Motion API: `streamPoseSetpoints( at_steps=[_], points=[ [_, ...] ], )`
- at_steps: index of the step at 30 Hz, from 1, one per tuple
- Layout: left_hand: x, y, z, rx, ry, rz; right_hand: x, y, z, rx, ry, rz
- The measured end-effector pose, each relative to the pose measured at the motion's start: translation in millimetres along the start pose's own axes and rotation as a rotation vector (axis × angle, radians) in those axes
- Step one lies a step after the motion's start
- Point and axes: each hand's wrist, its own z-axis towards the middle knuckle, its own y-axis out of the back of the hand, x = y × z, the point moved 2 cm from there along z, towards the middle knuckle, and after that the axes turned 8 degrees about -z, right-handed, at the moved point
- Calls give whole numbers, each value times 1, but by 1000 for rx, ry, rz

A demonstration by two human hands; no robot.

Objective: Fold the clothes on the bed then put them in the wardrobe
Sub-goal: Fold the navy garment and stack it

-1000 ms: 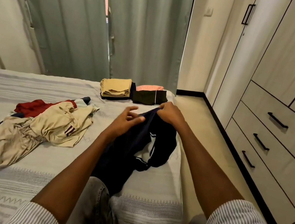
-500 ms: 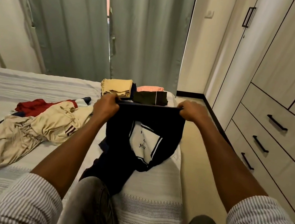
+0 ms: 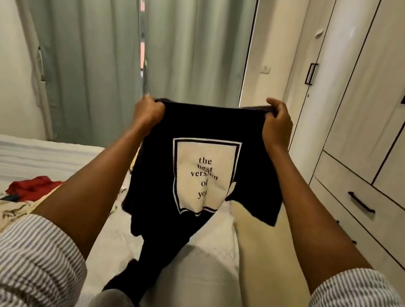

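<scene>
Over at 8 o'clock we've got a messy pile of unfolded clothes (image 3: 10,204) on the bed (image 3: 34,160). Our left hand (image 3: 148,112) grips one top corner of the dark t-shirt (image 3: 200,126), fingers curled tight. The shirt hangs up at 12 o'clock, print facing us. Our right hand (image 3: 277,124) pinches the other corner. Wardrobe (image 3: 380,108) sits at 2 o'clock.

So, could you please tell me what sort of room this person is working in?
Most likely a home bedroom: a bed with loose clothes on it, a built-in wardrobe with drawers along the right wall, and long curtains behind. Both hands hold up a dark T-shirt.
</scene>
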Motion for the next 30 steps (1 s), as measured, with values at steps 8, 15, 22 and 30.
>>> streamPoseSetpoints(
  at_steps=[8, 15, 22, 30],
  points=[
    [-71, 31, 1, 84, -454, -60, 70, 43, 45, -77, 563, -453],
    [-105, 49, 13, -256, -788, 94, 120, 69, 83, -424, 564, -475],
    [-120, 66, 20, -301, -511, 64, 134, 70, 76, -198, 390, -120],
    [-112, 94, 24, 309, -137, 26, 128, 95, 101, 513, 54, 29]
  ],
)
